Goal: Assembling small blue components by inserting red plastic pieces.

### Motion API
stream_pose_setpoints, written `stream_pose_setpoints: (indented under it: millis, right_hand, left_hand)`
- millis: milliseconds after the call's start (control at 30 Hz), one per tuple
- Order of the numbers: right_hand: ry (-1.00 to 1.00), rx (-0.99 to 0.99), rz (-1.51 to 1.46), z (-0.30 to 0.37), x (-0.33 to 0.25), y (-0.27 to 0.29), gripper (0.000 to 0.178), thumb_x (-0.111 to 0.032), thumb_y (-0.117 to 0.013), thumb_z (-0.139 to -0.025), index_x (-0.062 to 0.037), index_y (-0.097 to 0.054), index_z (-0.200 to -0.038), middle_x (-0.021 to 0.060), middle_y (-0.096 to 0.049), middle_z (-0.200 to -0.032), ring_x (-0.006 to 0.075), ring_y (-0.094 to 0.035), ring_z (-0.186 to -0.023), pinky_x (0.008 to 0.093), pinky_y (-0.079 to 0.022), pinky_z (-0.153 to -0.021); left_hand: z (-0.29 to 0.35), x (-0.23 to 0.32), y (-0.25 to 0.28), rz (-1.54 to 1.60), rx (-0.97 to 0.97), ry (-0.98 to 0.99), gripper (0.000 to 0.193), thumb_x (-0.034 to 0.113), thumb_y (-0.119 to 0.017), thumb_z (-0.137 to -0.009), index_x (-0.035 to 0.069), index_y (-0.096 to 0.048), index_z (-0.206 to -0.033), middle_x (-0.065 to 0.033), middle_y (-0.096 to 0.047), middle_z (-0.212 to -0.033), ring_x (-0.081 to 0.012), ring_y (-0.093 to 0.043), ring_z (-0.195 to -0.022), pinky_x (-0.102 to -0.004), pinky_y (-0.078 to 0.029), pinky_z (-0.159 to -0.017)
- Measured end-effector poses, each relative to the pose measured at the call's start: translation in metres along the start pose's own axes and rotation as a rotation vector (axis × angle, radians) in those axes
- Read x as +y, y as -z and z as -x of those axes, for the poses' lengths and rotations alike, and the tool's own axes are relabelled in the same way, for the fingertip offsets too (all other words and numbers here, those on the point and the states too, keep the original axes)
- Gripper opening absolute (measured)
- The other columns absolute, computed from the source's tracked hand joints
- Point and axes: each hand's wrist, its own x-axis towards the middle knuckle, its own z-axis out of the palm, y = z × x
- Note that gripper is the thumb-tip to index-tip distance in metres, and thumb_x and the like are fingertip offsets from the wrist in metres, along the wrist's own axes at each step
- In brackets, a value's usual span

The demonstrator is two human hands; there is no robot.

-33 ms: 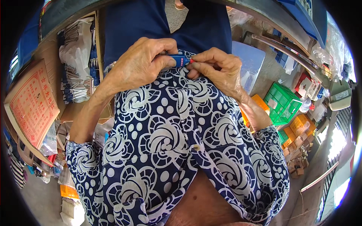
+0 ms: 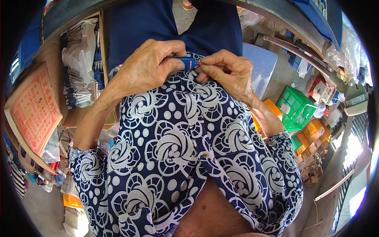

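Cluttered stall floor, boxes and green crate [image 2: 297, 107] around. Both hands pinch a small blue object [image 2: 187, 63] at the shirt [image 2: 177, 146] hem: left hand [image 2: 148, 67] closed round its body, right hand [image 2: 227, 71] fingertips at its red end. Best kept steady, grip firm.

- Bright, even daylight; colours saturated, contrast strong.
- Blown-out white glare at the lower right rim, well below the green crate [image 2: 297, 107].
- Shadows soft; knuckles of both hands above and left of the crate are evenly lit.
- Heavy fisheye bending: straight edges curve toward the rim, black corners surround the round picture.
- Centre sharp, patterned fabric left of the crate crisp; rim detail smeared, with faint colour fringing.
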Motion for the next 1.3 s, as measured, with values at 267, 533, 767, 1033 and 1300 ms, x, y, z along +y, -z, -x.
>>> stream_pose_setpoints:
  millis: [267,533,767,1033,1300]
  right_hand:
    - [-0.027,-0.014,-0.045,-0.003,0.004,0.0,0.009,0.003,-0.056,-0.081,0.0066,-0.056,-0.089,0.0137,-0.062,-0.078,0.0151,-0.062,-0.067,0.0231,-0.053,-0.061]
    - [-0.049,0.011,-0.13,-0.006,0.007,-0.004,0.008,0.003,-0.054,-0.081,0.0062,-0.054,-0.089,0.0134,-0.061,-0.074,0.0159,-0.063,-0.066,0.0233,-0.053,-0.06]
    - [-0.087,-0.03,-0.115,-0.009,0.003,-0.004,0.017,0.003,-0.054,-0.081,0.0063,-0.052,-0.097,0.015,-0.062,-0.078,0.0156,-0.062,-0.067,0.0229,-0.053,-0.062]
    - [0.025,0.087,-0.224,-0.018,-0.005,0.005,0.03,0.001,-0.055,-0.081,0.0074,-0.046,-0.109,0.0161,-0.061,-0.082,0.015,-0.06,-0.066,0.023,-0.05,-0.06]
    - [0.069,0.099,-0.3,-0.032,-0.02,0.002,0.025,-0.002,-0.055,-0.082,0.0044,-0.048,-0.105,0.0133,-0.061,-0.078,0.0137,-0.057,-0.06,0.0214,-0.045,-0.053]
  left_hand:
    - [-0.002,0.0,-0.005,-0.081,0.057,-0.033,0.01,0.009,-0.054,-0.074,-0.001,-0.056,-0.078,-0.0139,-0.049,-0.052,-0.0226,-0.046,-0.044,-0.0332,-0.036,-0.049]
    - [-0.006,-0.003,-0.009,-0.093,0.076,-0.029,0.009,0.008,-0.054,-0.073,-0.001,-0.054,-0.077,-0.0166,-0.05,-0.054,-0.0276,-0.048,-0.047,-0.0348,-0.038,-0.049]
    - [-0.006,-0.007,-0.003,0.035,0.073,-0.105,0.01,0.008,-0.054,-0.075,-0.001,-0.055,-0.079,-0.0105,-0.05,-0.053,-0.0161,-0.047,-0.047,-0.0297,-0.037,-0.048]
    - [-0.011,0.006,0.01,0.271,0.122,-0.067,0.012,0.012,-0.054,-0.082,0.001,-0.057,-0.087,0.0022,-0.05,-0.064,-0.0039,-0.044,-0.055,-0.0187,-0.036,-0.049]
    - [-0.026,0.039,0.015,0.443,0.184,-0.178,0.02,0.008,-0.051,-0.085,0.0,-0.051,-0.103,0.0016,-0.049,-0.067,-0.0021,-0.04,-0.054,-0.0163,-0.032,-0.046]
